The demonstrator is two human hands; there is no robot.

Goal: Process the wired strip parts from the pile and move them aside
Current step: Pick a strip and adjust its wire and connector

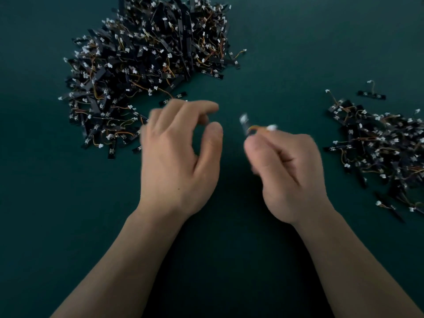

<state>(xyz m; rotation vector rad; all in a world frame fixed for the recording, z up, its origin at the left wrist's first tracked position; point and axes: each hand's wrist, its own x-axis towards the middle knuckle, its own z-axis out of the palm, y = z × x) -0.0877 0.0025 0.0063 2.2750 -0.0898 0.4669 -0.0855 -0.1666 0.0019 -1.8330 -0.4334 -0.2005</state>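
Note:
A big pile of black strip parts point(146, 63) with orange wires and white connectors lies at the far left on the dark green table point(275, 53). A smaller heap of the same parts point(380, 145) lies at the right. My right hand point(289, 173) pinches one wired strip part point(249, 126) between thumb and fingers, its white connector sticking out to the right; the part is blurred. My left hand point(179, 154) hovers beside the big pile's near edge, fingers loosely curved and thumb apart, holding nothing.
A few single strip parts point(371, 94) lie loose beyond the right heap, and another stray part point(387, 206) lies near its front edge. Bare green table surface lies between the two hands and in front of them.

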